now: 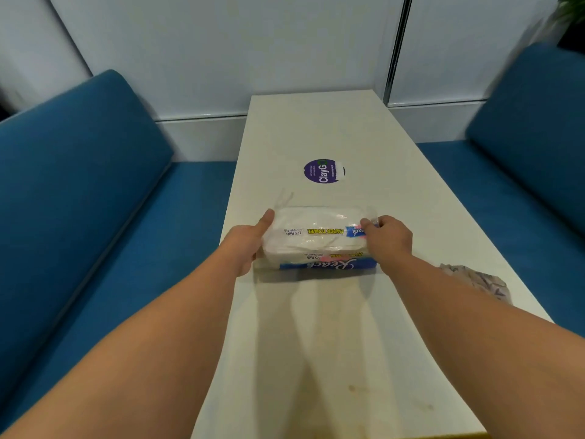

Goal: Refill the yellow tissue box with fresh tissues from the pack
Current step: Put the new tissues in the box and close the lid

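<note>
One tissue pack lies crosswise on a long, narrow white table, about midway along its length. The pack is a clear plastic wrapper filled with a stack of white tissues, printed with a blue band and yellow lettering.

Two bare hands hold it, one at each end. The left hand cups the left end, thumb stretched along the top edge and fingers curled under and out of sight. The right hand grips the right end, fingers and thumb pinching the wrapper's corner.

One round purple sticker is stuck to the tabletop just beyond the pack. One crumpled, patterned wrapper or bag sits near the table's right edge, partly hidden behind the right forearm; what it holds cannot be told.

The pack spans most of the table's width, its left end close to the left edge. Bare tabletop stretches beyond the sticker to the wall and also toward the viewer.

Two blue benches flank the table, one each side.
</note>
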Available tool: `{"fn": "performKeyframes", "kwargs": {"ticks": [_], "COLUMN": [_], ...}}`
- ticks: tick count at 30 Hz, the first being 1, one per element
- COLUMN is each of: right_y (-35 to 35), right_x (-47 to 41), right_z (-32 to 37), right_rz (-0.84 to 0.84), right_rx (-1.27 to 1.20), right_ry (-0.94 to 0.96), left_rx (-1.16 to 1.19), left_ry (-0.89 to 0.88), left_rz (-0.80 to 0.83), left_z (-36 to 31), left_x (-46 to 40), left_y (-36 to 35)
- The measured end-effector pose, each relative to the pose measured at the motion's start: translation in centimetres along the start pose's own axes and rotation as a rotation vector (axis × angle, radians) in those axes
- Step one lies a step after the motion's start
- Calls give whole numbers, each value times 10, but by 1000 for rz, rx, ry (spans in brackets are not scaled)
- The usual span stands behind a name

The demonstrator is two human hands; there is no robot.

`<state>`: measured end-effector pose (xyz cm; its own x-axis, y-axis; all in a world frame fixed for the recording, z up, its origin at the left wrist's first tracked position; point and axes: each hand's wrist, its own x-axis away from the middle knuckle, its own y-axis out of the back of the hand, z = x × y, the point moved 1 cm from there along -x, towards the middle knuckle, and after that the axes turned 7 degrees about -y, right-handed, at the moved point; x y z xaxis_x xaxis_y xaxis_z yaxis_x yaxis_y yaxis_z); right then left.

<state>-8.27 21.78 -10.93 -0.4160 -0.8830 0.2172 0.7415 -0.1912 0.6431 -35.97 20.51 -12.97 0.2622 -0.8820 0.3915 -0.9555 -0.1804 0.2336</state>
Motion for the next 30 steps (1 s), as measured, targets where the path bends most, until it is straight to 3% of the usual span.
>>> {"fn": "performKeyframes", "kwargs": {"ticks": [6,13,19,30], "right_y": [1,-1,-2,4], "right_x": [-3,-2,1,4], "right_z": [-1,-6,-10,-14], "right_rz": [-20,40,-5,-46], "right_rx": [-38,-151,-92,-110], "right_ry": [-10,-30,17,43], "left_rx": [131,98,126,294], "left_ry": [84,113,127,139], "left_rz": [10,119,154,174], "left_z": [15,-12,-11,-4], "left_x": [-14,29,38,51], "left_y": [-3,-19,-27,14]}}
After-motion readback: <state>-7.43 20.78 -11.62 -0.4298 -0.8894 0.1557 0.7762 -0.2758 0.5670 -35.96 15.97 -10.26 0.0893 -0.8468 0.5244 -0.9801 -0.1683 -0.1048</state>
